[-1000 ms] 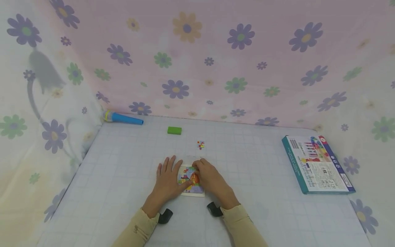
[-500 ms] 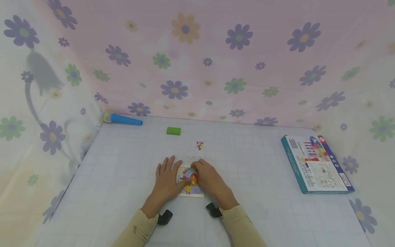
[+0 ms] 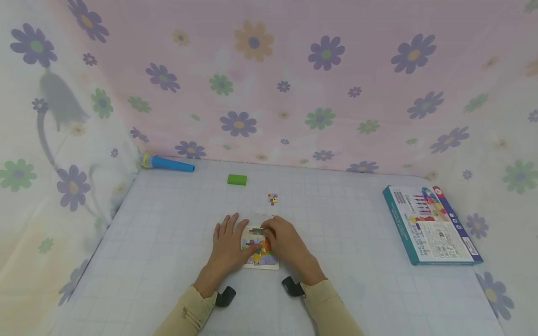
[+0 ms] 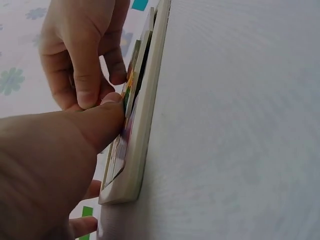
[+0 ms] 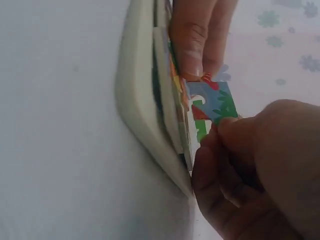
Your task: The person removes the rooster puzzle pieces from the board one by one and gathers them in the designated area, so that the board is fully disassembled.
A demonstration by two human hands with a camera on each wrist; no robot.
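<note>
Piece now tilting up off the puzzle.
We are pinching it with the right hand, holding the left hand's fingers apart, and apparently unseating it.

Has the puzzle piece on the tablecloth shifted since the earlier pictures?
No: in the head view, the puzzle piece keeps its place relative to the green block.

Smooth puzzle piece, matt tray, cloth backdrop
</note>
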